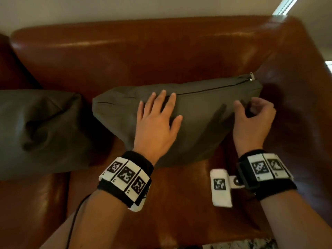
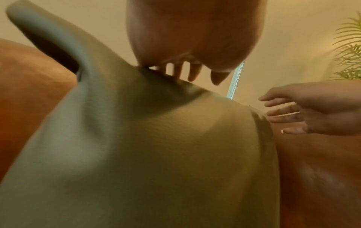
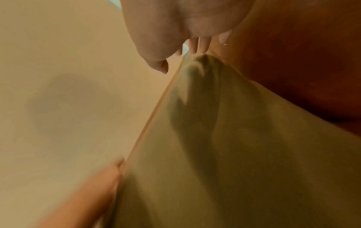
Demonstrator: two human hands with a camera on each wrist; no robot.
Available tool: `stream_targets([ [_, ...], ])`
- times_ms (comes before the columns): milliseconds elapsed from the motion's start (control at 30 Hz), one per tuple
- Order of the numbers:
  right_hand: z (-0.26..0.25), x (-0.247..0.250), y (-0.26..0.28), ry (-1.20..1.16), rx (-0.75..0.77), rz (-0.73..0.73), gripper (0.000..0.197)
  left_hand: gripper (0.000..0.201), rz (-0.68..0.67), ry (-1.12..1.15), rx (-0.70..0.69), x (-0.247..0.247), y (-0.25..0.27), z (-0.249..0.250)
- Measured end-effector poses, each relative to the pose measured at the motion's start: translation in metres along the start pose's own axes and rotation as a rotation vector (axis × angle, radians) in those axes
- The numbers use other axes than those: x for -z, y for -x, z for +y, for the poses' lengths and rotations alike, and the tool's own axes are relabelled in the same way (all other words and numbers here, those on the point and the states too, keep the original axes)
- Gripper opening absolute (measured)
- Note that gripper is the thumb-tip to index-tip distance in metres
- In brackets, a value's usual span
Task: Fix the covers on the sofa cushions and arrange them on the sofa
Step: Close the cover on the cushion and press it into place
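An olive-green cushion (image 1: 201, 119) stands on the seat of the brown leather sofa (image 1: 161, 51), leaning toward the backrest. The zip along its top edge is closed, with the metal pull (image 1: 252, 77) at the right corner. My left hand (image 1: 158, 108) lies flat on the cushion's front face, fingers straight. My right hand (image 1: 251, 114) hovers at the cushion's right side with loosely curled fingers and holds nothing. The left wrist view shows the cushion (image 2: 156, 154) under my left hand (image 2: 185, 72), with the right hand (image 2: 289, 114) just clear of its edge. In the right wrist view, the right hand's fingers (image 3: 195, 46) hang above a cushion corner (image 3: 205, 64).
A second olive cushion (image 1: 41, 130), dented in the middle, sits on the sofa seat to the left. The sofa's right armrest (image 1: 296, 108) rises close beside the right hand. A leafy plant (image 2: 349, 50) stands by the wall. A patterned rug (image 1: 239, 244) shows below the seat's front edge.
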State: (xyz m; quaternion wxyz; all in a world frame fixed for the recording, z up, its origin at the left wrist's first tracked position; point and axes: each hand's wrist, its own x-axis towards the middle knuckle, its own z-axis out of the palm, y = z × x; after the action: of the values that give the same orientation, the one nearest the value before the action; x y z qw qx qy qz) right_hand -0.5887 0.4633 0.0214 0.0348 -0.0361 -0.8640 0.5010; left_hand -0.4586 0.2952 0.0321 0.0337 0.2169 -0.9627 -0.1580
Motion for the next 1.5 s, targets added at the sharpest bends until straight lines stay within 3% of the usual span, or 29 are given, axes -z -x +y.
stream_targets([
  [100,-0.004,-0.004,-0.028,-0.314,-0.401,-0.121,0.059,0.063,-0.033,-0.047,0.031,-0.008,0.002,0.004],
  [167,-0.005,-0.005,-0.040,-0.424,-0.493,-0.228,0.039,0.062,-0.036,-0.057,0.048,-0.006,0.001,0.008],
  [233,-0.004,-0.005,-0.046,-0.417,-0.461,-0.215,0.015,0.061,-0.033,-0.064,0.046,-0.002,-0.001,0.016],
  [367,-0.002,-0.001,-0.034,-0.280,-0.260,-0.176,0.039,0.062,-0.054,-0.038,-0.046,0.006,-0.009,0.052],
  [500,-0.015,0.010,0.003,-0.237,-0.017,-0.184,0.039,0.067,-0.100,0.086,-0.050,0.014,-0.025,0.094],
  [633,-0.017,0.025,0.019,-0.382,0.004,-0.402,0.017,0.083,-0.156,0.071,0.013,0.013,-0.036,0.113],
  [733,-0.012,0.035,0.015,-0.414,0.050,-0.600,0.021,0.089,-0.120,0.084,0.086,0.007,-0.041,0.119],
  [833,-0.009,0.039,0.012,-0.481,0.037,-0.724,0.032,0.075,-0.018,0.112,0.133,0.002,-0.048,0.123],
  [900,-0.004,0.038,0.011,-0.506,0.006,-0.706,0.039,0.060,0.032,0.097,0.112,0.001,-0.052,0.123],
  [1000,0.018,0.034,0.014,-0.435,-0.200,-0.528,0.034,0.047,0.093,0.078,0.069,0.004,-0.052,0.119],
  [1067,0.048,0.027,0.016,-0.321,-0.465,-0.409,0.031,0.043,0.144,0.112,0.067,0.012,-0.047,0.114],
  [1133,0.081,0.020,0.018,-0.233,-0.768,-0.388,0.041,0.039,0.200,0.175,0.084,0.023,-0.039,0.106],
  [1200,0.103,0.011,0.022,-0.220,-0.963,-0.445,0.057,0.036,0.263,0.246,0.121,0.036,-0.031,0.095],
  [1267,0.114,0.003,0.029,-0.231,-1.023,-0.536,0.068,0.028,0.310,0.339,0.149,0.047,-0.024,0.085],
  [1333,0.112,-0.004,0.036,-0.255,-1.026,-0.610,0.066,0.025,0.326,0.440,0.182,0.057,-0.017,0.080],
  [1433,0.102,-0.008,0.045,-0.313,-1.036,-0.693,0.031,0.036,0.362,0.565,0.167,0.070,-0.008,0.079],
  [1500,0.100,-0.006,0.048,-0.334,-1.046,-0.664,0.019,0.036,0.386,0.663,0.153,0.075,-0.005,0.076],
])
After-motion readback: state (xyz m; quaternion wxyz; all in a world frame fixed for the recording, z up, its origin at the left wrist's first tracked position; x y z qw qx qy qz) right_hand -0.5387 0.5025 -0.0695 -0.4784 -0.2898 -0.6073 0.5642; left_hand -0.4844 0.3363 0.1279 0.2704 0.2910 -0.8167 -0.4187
